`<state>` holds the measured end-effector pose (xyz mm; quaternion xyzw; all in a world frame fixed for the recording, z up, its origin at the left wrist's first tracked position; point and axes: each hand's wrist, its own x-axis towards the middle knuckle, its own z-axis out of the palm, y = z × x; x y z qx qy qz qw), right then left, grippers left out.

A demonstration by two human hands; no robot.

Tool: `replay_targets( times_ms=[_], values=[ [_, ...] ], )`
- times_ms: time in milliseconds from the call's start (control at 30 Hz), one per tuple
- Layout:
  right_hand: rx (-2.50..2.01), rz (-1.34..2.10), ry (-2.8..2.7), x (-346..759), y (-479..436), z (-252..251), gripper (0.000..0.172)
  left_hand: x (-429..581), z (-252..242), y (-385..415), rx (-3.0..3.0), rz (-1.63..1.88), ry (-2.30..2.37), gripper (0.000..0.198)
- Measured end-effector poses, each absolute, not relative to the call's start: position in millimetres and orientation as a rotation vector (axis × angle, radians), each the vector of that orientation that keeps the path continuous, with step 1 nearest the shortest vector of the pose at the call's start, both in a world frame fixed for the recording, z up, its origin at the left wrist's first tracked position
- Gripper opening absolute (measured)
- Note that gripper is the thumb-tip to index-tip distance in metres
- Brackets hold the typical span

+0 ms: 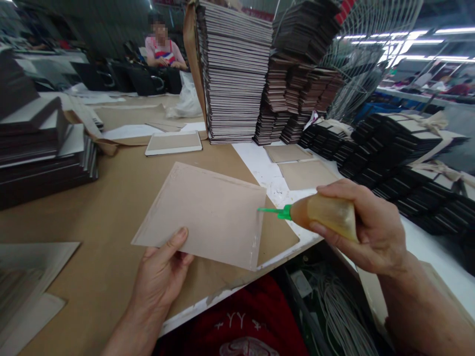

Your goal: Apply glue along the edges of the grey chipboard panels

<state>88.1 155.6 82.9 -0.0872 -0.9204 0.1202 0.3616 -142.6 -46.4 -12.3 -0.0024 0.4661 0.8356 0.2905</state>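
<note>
My left hand (161,272) pinches the near edge of a beige cardboard sheet (208,212), thumb on top, and holds it slightly raised over the brown-paper table (111,207). My right hand (365,225) is wrapped around a soft amber glue bottle (326,215). Its green nozzle (274,211) points left and touches the sheet's right edge. A line of wet glue shows along that edge.
A tall stack of flat boards (235,74) and darker stacks (297,79) stand behind. More cardboard sheets (306,173) lie to the right, and a white-framed board (173,142) lies further back. Dark piles (40,148) sit at left, black boxes (401,143) at right. A seated person (163,47) works at the far end.
</note>
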Motion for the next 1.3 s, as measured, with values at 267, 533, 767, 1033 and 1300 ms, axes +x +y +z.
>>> replay_targets(
  times_ms=[267,533,767,1033,1300],
  values=[
    [-0.198,0.282,-2.457,90.3,157.1,89.0,0.043,-143.6,-15.5,-49.0,0.006,2.216,1.244,0.039],
    [-0.264,0.236,-2.41,92.5,163.1,91.8,0.045,-142.2,-15.0,-49.6,0.006,2.209,1.266,0.034],
    [-0.304,0.209,-2.341,94.8,163.1,90.2,0.046,-141.5,-14.8,-49.2,-0.017,2.221,1.249,0.039],
    [-0.325,0.201,-2.333,93.8,162.4,89.2,0.044,-141.1,-13.6,-46.6,0.012,2.22,1.246,0.04],
    [-0.328,0.224,-2.311,95.6,158.4,88.1,0.044,-142.3,-16.9,-49.3,0.004,2.222,1.222,0.041]
  ],
)
